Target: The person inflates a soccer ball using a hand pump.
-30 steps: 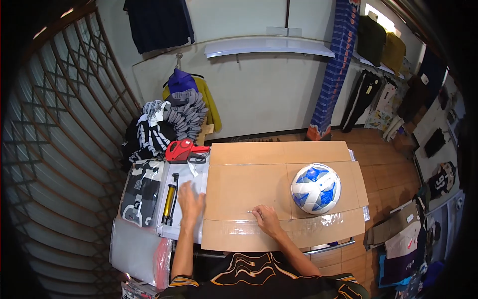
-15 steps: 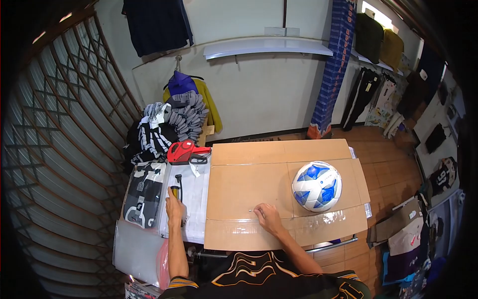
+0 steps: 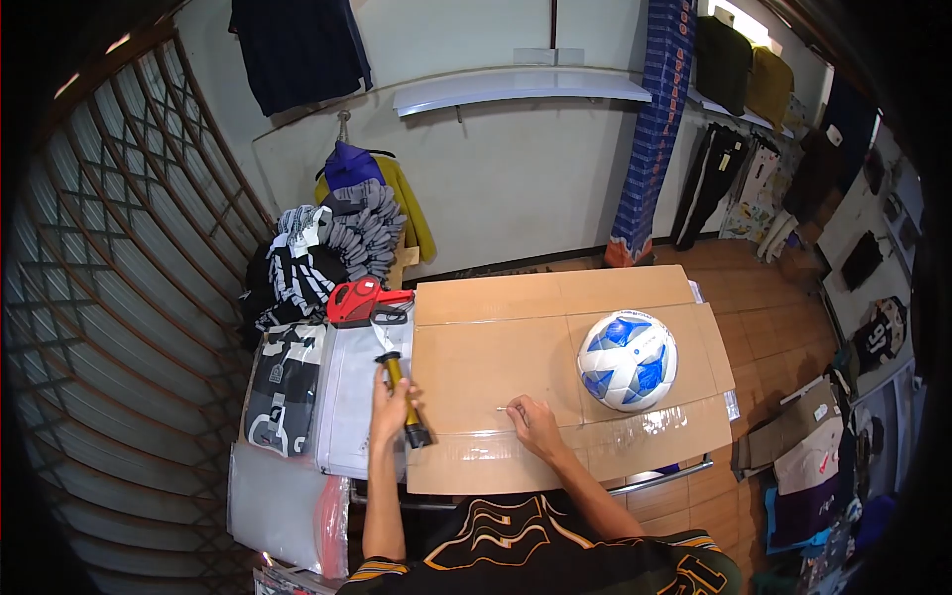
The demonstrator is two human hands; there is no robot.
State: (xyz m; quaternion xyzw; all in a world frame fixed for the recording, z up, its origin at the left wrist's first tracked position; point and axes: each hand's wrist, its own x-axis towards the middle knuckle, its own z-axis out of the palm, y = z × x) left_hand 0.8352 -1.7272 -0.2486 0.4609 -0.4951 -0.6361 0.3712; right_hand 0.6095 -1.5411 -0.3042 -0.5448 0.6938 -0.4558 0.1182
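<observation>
My left hand (image 3: 391, 408) is wrapped round a small hand pump (image 3: 403, 402) with a yellow barrel and black ends, held at the left edge of the cardboard. Over the middle of the flattened cardboard (image 3: 496, 347), my right hand (image 3: 534, 423) pinches a thin, pale needle-like piece (image 3: 504, 409) that points left. A white and blue ball (image 3: 627, 361) rests on the cardboard to the right of my right hand, not touching it.
A red and black tool (image 3: 365, 302) lies at the back left, near packaged clothing (image 3: 283, 387) and piled gloves (image 3: 365, 233). A clear plastic package (image 3: 283, 506) sits front left. Behind are a wall shelf (image 3: 526, 89) and a blue wrapped column (image 3: 650, 139).
My left hand has lifted the pump from the white packages and brought it right, to the cardboard's edge. My right hand has barely moved. The view has shifted slightly.
</observation>
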